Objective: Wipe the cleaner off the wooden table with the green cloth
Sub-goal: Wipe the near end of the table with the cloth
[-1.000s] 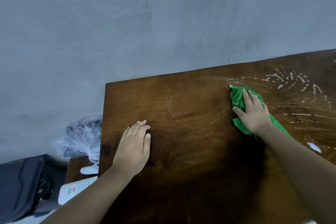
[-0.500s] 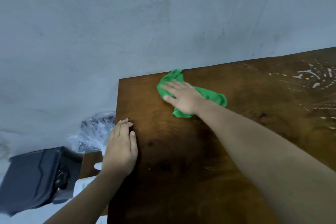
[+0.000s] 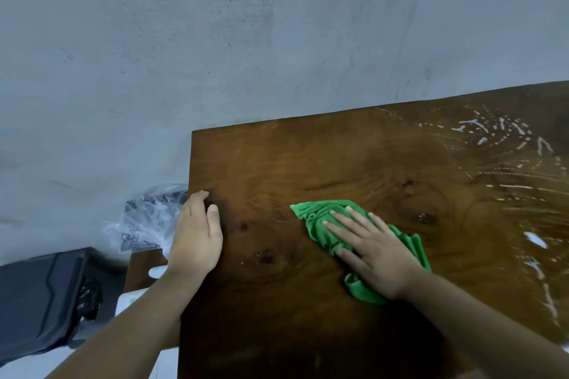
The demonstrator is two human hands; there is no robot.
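Tabletop [image 3: 308,163] of dark wood fills the frame. Black bin [image 3: 40,295], lower left beside it, shows only a dark liner; clear plastic bag [image 3: 144,218] nearby holds something dark. Green cloth [image 3: 317,224], bunched, its long axis running far-left to near-right, lies mid-tabletop under the right hand [image 3: 375,252], fingers spread flat. Left hand [image 3: 194,237] rests flat, unclenched, at the left edge. White cleaner streaks [image 3: 498,138] lie unwiped, rightward of the cloth.
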